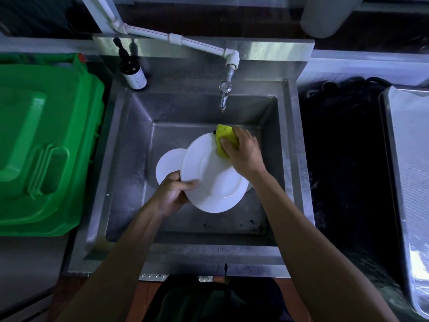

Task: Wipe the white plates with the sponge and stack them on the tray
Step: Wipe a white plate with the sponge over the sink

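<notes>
Over the sink (120,145), the left hand (173,194) grips 1 white plate (209,180) steady by its rim while the right hand (243,152), fingers closed on a yellow sponge (226,135), wipes its far edge.

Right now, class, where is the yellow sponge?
In the head view, the yellow sponge is in the right hand, pressed on the held white plate's far rim, below the tap.

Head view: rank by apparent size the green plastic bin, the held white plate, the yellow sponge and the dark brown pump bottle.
Largest to smallest as they appear:
1. green plastic bin, though cut off by the frame's edge
2. held white plate
3. dark brown pump bottle and yellow sponge: too alike to rank, the sponge partly covered by the right hand.
</notes>
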A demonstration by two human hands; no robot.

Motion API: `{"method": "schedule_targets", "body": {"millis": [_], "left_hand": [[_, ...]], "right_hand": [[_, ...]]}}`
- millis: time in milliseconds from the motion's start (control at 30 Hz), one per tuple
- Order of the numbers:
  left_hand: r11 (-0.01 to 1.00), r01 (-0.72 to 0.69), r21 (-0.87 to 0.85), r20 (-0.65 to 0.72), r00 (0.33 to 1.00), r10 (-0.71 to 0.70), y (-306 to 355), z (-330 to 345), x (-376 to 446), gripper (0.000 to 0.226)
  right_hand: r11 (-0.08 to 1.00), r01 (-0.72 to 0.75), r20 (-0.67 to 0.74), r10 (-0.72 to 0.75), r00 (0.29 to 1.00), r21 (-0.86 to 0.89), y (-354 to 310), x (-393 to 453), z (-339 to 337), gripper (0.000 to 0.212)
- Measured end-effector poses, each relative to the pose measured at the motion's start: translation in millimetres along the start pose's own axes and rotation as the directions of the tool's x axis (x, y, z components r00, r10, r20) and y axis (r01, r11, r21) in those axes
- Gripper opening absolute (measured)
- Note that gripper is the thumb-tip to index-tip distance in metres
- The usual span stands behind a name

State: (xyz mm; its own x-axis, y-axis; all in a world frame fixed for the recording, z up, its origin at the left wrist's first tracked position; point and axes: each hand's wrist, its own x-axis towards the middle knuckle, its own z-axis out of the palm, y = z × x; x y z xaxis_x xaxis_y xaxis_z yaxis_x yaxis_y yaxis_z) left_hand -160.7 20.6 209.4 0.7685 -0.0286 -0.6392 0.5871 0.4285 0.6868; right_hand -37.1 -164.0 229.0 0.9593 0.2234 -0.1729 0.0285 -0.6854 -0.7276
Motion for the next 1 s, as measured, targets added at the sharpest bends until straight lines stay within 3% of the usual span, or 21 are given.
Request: {"method": "schedule_targets", "body": {"millis": [233, 500, 700, 1000], "left_hand": [[0.998, -0.032, 0.054, -0.027, 0.999, 0.033, -2.4, -1.2, 5.5, 0.032], [0.995, -0.056, 0.079, -0.049, 0.997, 0.060, -2.6, 1.3, 10.2, 0.028], [0.984, -0.069, 0.166, -0.015, 0.997, 0.073, 5.2, 14.6, 15.0, 0.028], [0.904, -0.162, 0.396, 0.106, 0.986, 0.130, 29.0, 47.2, 28.5, 0.016]], "right_hand": [[0.987, 0.092, 0.002, -0.093, 0.996, -0.134, -16.3, -12.0, 24.0, 0.044], [0.978, 0.169, -0.046, -0.176, 0.983, -0.118, -19.8, -35.9, 43.2, 0.057], [0.989, 0.149, -0.166, -0.144, 0.976, 0.023, -14.3, -46.6, 35.9, 0.054], [0.988, -0.005, -0.234, 0.042, 0.971, 0.156, 0.4, -62.2, -2.0, 0.063]]}}
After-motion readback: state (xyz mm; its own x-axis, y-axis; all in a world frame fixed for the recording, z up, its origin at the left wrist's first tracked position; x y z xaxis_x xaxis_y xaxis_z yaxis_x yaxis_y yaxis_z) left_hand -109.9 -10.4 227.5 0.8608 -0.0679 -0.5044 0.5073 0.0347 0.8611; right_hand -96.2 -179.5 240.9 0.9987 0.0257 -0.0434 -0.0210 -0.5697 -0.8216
